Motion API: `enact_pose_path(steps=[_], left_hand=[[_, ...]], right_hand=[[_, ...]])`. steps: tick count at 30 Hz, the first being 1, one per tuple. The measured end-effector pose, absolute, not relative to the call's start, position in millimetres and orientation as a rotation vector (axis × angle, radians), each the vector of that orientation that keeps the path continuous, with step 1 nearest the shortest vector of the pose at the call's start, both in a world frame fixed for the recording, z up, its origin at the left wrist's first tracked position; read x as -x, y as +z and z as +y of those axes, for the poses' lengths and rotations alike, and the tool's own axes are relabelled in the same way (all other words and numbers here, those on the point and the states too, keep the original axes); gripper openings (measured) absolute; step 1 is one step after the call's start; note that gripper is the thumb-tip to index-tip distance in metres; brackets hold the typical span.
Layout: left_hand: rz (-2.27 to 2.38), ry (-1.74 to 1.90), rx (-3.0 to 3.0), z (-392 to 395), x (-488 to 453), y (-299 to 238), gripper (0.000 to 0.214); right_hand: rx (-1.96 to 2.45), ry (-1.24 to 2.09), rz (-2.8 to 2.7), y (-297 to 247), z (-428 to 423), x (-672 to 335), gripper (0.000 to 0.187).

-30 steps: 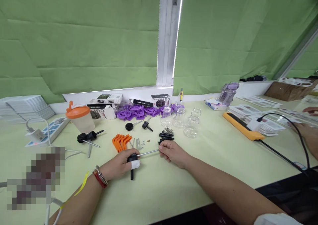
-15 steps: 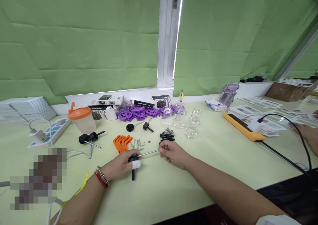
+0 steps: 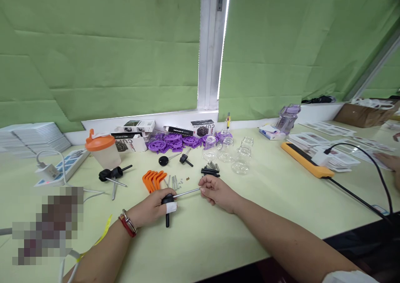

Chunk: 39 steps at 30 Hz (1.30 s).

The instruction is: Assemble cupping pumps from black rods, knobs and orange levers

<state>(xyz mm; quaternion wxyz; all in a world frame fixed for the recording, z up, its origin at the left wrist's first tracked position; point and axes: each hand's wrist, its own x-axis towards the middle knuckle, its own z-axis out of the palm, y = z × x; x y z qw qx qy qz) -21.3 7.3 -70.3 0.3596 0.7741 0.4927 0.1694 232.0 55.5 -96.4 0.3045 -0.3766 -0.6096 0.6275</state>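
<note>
Fingers of the left hand (image 3: 153,209) are clamped on the black-headed crank handle (image 3: 187,192), just below the frame's middle; fingertips of the right hand (image 3: 221,194) pinch its metal end. Orange angled pieces (image 3: 153,179) lie left of centre, black tubes (image 3: 210,172) and coil springs (image 3: 213,165) slightly right of centre.

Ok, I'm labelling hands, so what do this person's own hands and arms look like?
The left hand has a white wrap on its thumb, with a red band and a silvery bracelet at the wrist. The right hand is bare; a white sleeve shows higher up that arm.
</note>
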Motion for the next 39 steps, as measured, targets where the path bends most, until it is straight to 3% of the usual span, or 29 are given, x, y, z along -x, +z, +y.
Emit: enact_pose_path(steps=[14,26,39], left_hand=[[1.271,0.422,-1.989,8.1,20.5,-69.3,0.032],[1.267,0.432,-1.997,7.5,20.9,-70.1,0.032],[1.259,0.431,-1.987,7.7,21.0,-70.2,0.033]], right_hand=[[1.042,1.637,-1.675,-94.0,54.9,-230.2,0.036],[0.994,1.654,-1.65,-99.4,55.9,-233.2,0.026],[1.047,1.631,-1.682,-94.4,54.5,-230.9,0.034]])
